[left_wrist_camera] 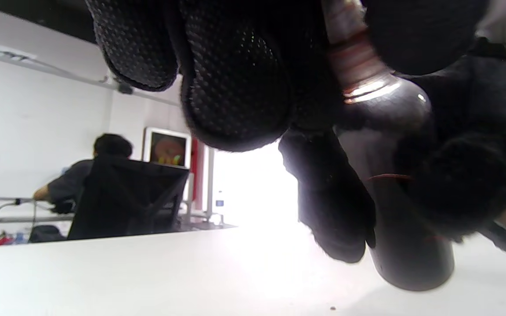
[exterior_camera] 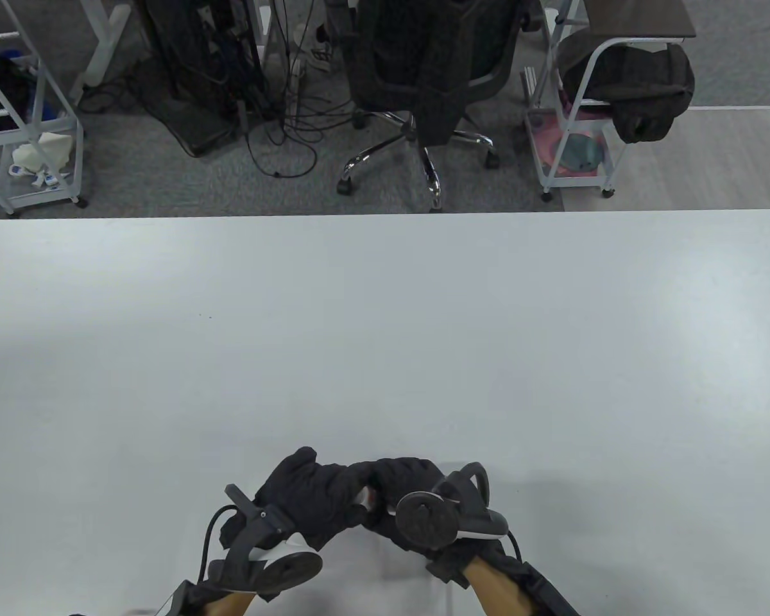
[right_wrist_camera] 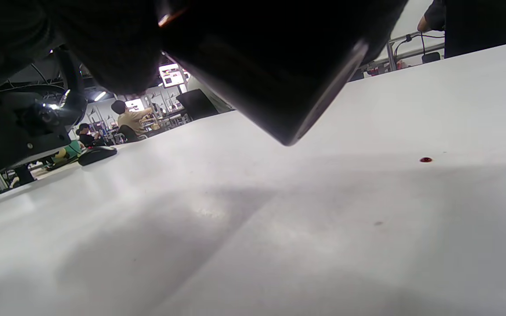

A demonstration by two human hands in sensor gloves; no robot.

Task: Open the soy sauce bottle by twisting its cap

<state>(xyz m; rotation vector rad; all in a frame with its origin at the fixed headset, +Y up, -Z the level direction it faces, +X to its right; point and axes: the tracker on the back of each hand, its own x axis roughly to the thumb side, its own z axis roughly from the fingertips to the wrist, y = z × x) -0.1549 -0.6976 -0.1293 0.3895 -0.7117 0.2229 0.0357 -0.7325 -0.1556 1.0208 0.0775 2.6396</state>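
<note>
The soy sauce bottle [left_wrist_camera: 393,145] is dark, with a reddish cap and neck [left_wrist_camera: 349,57]. Both black-gloved hands hold it near the table's front edge. My left hand [exterior_camera: 343,491] grips around the cap; its fingers [left_wrist_camera: 235,87] wrap it in the left wrist view. My right hand [exterior_camera: 394,491] grips the bottle's body. Only a small pale and red bit of the cap [exterior_camera: 366,497] shows between the gloves in the table view. In the right wrist view the bottle's base [right_wrist_camera: 288,101] hangs tilted, a little above the table.
The white table [exterior_camera: 385,333] stretches out beyond the hands. A small dark red spot [right_wrist_camera: 425,159] lies on it near the bottle. An office chair [exterior_camera: 423,77] and carts stand on the floor behind the far edge.
</note>
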